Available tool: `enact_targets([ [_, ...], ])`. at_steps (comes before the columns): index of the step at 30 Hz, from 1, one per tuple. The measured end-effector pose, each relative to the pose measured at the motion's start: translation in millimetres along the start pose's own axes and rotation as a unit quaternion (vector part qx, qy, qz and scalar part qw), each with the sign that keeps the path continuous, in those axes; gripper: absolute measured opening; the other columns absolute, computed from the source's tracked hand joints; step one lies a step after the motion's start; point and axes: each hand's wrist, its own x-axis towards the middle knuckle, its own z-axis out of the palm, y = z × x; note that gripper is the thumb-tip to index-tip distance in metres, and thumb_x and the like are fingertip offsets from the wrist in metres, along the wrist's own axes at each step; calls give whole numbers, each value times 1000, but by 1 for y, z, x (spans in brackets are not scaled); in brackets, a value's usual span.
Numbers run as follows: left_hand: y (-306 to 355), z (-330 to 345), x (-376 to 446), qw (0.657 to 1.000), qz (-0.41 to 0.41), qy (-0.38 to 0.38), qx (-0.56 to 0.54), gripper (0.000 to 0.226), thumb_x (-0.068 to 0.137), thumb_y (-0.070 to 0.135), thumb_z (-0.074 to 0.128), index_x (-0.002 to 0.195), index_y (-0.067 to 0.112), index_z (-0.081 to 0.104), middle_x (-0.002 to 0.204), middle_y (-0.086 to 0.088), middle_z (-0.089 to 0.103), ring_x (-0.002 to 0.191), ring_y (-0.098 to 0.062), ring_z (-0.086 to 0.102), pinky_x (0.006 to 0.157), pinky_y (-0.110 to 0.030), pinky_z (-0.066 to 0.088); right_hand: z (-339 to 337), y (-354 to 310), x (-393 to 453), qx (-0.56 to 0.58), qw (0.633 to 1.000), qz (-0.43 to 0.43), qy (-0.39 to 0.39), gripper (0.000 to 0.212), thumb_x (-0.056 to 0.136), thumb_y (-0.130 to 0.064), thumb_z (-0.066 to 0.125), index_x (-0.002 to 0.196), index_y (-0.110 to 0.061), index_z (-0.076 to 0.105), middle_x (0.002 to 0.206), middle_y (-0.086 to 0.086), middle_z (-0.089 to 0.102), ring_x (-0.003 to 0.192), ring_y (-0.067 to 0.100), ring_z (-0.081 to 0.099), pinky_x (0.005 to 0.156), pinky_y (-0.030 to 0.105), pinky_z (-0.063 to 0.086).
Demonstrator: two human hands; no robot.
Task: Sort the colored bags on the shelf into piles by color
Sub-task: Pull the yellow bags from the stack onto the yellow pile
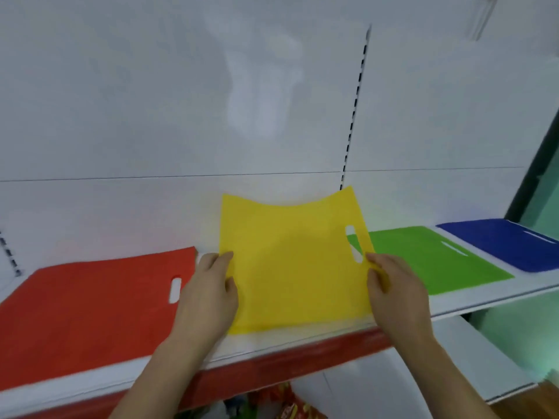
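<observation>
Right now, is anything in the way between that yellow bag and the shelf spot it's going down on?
Nothing visible. Left hand and right hand pinch the yellow bag by its side edges over the white shelf, in the gap between the red bag and the green bag.

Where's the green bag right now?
In the head view, the green bag lies flat on the shelf, right of centre, between the yellow bag and blue bag.
</observation>
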Motion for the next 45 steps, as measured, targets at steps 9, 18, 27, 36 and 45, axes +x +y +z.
enact_targets([
  [9, 11, 33, -1, 994, -79, -15, 73, 45, 88, 10, 54, 132, 13, 57, 133, -2, 51, 106, -29, 60, 84, -40, 50, 29, 46, 30, -41, 981, 1, -187, 37, 88, -13, 61, 124, -8, 63, 119, 11, 63, 109, 31, 56, 94, 35, 42],
  [18, 2, 47, -1, 982, -90, -49, 157, 39, 89, 22, 55, 126, 13, 62, 122, -5, 59, 105, -29, 56, 89, -38, 47, 42, 57, 33, -142, 963, -9, -228, 28, 92, -25, 50, 112, -13, 66, 108, 6, 66, 97, 27, 56, 91, 37, 43],
  [27, 0, 50, -5, 978, -50, -9, 202, 27, 87, 30, 48, 64, 19, 57, 68, 1, 53, 61, -21, 34, 66, -34, 39, 40, 57, 31, -142, 965, -7, -219, 37, 93, -31, 48, 61, -23, 32, 67, -6, 42, 65, 21, 42, 71, 35, 35],
  [36, -2, 52, -5, 975, -73, -22, 207, 27, 92, 39, 48, 81, 19, 62, 85, -1, 58, 75, -22, 36, 73, -36, 36, 45, 59, 31, -166, 949, 14, -266, 34, 88, -52, 38, 72, -23, 47, 76, -6, 49, 80, 24, 53, 81, 37, 42],
  [45, 12, 27, -13, 980, -84, 119, 134, 38, 91, 37, 60, 117, 10, 66, 107, -10, 67, 95, -34, 59, 82, -44, 50, 26, 36, 26, -44, 986, -44, -156, 43, 89, -32, 63, 127, -10, 62, 133, 11, 57, 120, 33, 49, 101, 43, 42],
])
